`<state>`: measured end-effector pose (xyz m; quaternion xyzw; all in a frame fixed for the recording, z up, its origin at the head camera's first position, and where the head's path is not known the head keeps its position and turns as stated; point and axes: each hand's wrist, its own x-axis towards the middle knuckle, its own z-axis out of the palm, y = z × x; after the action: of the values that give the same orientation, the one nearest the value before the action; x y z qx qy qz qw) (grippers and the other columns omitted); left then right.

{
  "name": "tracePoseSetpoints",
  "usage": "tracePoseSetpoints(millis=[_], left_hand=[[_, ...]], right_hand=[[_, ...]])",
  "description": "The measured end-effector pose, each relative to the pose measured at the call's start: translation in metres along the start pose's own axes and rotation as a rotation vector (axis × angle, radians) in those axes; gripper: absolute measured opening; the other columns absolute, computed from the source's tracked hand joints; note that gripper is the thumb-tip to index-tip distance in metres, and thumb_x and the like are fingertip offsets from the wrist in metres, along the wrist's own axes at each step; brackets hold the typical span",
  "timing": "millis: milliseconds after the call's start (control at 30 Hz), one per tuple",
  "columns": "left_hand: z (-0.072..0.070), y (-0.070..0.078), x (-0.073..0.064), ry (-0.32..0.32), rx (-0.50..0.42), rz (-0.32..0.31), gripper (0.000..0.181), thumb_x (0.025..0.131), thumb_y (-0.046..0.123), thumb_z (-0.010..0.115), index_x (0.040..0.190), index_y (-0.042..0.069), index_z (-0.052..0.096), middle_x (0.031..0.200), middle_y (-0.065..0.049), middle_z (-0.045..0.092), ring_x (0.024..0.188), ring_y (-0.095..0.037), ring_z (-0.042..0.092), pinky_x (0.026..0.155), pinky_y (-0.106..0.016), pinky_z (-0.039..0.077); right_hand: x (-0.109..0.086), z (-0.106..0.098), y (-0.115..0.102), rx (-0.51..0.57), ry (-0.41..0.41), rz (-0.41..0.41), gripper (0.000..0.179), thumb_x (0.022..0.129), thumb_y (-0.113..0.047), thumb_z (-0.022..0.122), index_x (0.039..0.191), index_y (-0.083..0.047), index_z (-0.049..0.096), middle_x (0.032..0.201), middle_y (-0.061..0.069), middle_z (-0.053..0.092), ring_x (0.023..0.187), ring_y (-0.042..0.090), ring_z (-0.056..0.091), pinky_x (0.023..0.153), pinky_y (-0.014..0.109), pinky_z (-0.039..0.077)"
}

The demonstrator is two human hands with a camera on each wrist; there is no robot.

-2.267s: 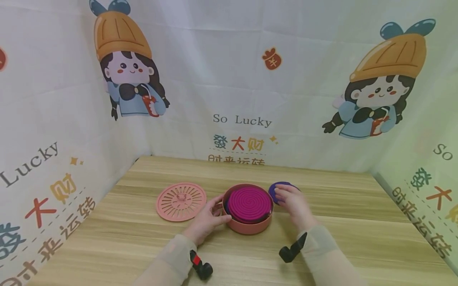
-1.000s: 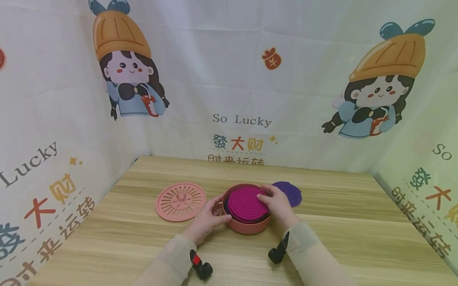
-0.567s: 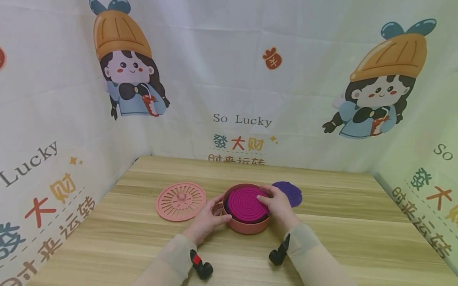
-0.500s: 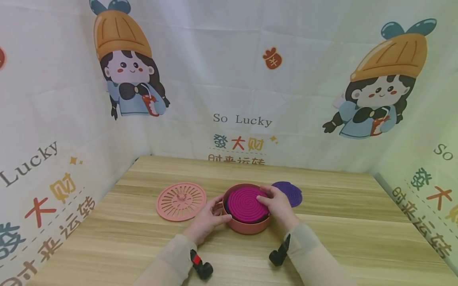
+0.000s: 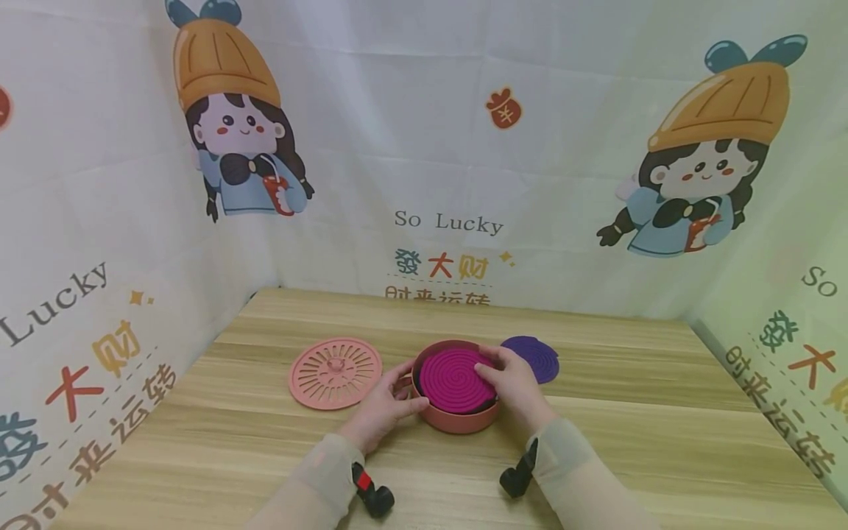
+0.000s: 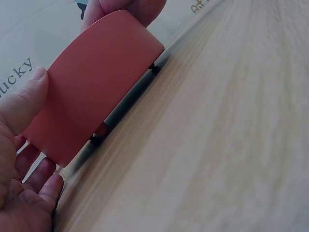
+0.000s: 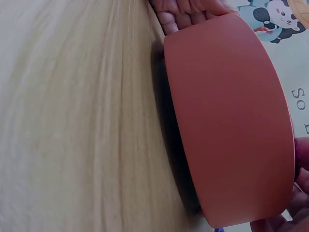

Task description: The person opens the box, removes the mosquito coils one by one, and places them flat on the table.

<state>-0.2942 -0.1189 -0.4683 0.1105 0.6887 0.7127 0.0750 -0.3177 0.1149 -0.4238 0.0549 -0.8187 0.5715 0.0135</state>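
Head view, centre: left hand [image 5: 379, 409] grips the tin [image 5: 458, 422], right hand [image 5: 520, 384] pinches the magenta coil [image 5: 453, 384], likely repositioning it; next wants steadiness.

The round container [image 5: 460, 422] is plain coral red. Near it, the magenta coil [image 5: 456, 378] shows spiral grooves; the violet coil [image 5: 542, 359], far right, is likewise spiralled. The salmon-pink lid [image 5: 336, 366], left, has radiating slots. The counter [image 5: 623, 375] is yellowish-brown, streaked with grain. Orange-hatted, blue-clad cartoon figures [image 5: 228, 70] pattern the off-white backdrop [image 5: 397, 132].
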Motion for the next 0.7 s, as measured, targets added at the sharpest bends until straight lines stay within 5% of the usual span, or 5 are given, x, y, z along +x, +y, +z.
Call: tracePoseSetpoints(millis=[700], left_hand=[[-0.0005, -0.0021, 0.0005, 0.006, 0.009, 0.006, 0.078, 0.083, 0.006, 0.075, 0.149, 0.004, 0.032, 0.145, -0.021, 0.040, 0.134, -0.036, 0.038, 0.108, -0.040, 0.037]], right_hand=[[-0.0008, 0.0016, -0.0030, 0.051, 0.008, -0.003, 0.038, 0.092, -0.005, 0.061, 0.128, 0.006, 0.055, 0.126, 0.021, 0.059, 0.121, 0.033, 0.052, 0.102, 0.043, 0.043]])
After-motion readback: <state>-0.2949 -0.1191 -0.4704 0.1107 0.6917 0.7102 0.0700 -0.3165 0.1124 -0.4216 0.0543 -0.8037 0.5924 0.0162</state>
